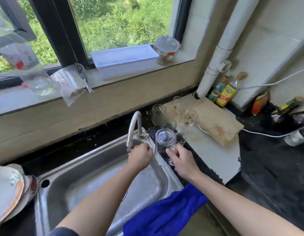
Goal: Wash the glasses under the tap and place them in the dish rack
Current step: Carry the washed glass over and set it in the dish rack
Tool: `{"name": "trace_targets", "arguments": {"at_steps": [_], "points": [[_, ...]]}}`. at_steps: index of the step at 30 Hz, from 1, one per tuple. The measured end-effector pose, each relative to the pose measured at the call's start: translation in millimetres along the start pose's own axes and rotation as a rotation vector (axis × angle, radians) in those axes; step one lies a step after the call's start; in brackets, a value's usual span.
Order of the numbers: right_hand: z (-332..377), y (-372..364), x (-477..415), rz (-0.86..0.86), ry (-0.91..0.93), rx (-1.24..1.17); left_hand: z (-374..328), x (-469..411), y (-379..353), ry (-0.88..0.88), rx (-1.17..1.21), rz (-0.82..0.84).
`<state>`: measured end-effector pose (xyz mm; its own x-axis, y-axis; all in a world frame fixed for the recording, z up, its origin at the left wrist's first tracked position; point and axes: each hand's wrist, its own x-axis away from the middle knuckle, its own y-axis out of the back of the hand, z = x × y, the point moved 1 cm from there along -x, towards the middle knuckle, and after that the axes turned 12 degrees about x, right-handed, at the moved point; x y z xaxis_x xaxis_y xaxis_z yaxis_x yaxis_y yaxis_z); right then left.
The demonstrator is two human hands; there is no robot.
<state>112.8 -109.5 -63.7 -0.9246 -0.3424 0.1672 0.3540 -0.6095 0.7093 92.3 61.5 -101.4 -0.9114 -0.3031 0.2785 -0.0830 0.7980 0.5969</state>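
Note:
A clear glass mug (163, 142) is held upright over the right rim of the steel sink (90, 176). My right hand (181, 159) grips its handle from the right. My left hand (140, 155) is curled against its left side, just under the spout of the tap (133, 128). No water stream is visible. Several more glasses (190, 116) stand on the counter behind the mug, beside a small one (180, 138) close to my right hand.
A blue cloth (164, 213) hangs over the sink's front right edge. Stacked plates (10, 191) sit at the left. A wooden board (216, 121), oil bottles (226, 92) and a white cable lie at the right. A white tub (125, 60) is on the windowsill.

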Motion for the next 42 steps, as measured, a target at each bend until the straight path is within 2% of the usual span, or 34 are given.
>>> {"name": "trace_targets", "arguments": {"at_steps": [5,9,14,20,26,36,42], "points": [[-39,63,20,-0.164,-0.039,0.058,-71,6,-40,-0.182,-0.123,0.078],[-89,124,46,-0.258,-0.162,0.029,-138,13,-86,-0.342,-0.224,0.127],[-172,208,102,-0.386,-0.254,0.040,-227,34,-164,-0.509,-0.373,0.152],[-284,301,195,-0.529,-0.389,0.040,-331,83,-279,-0.619,-0.387,0.195],[-378,362,288,-0.673,-0.570,0.000,-405,143,-397,-0.767,-0.384,0.365],[-515,421,404,-0.842,-0.881,-0.098,-488,224,-591,-1.021,-0.440,0.714],[-581,463,485,-0.998,-1.125,-0.126,-542,286,-681,-1.182,-0.455,0.860]]}}
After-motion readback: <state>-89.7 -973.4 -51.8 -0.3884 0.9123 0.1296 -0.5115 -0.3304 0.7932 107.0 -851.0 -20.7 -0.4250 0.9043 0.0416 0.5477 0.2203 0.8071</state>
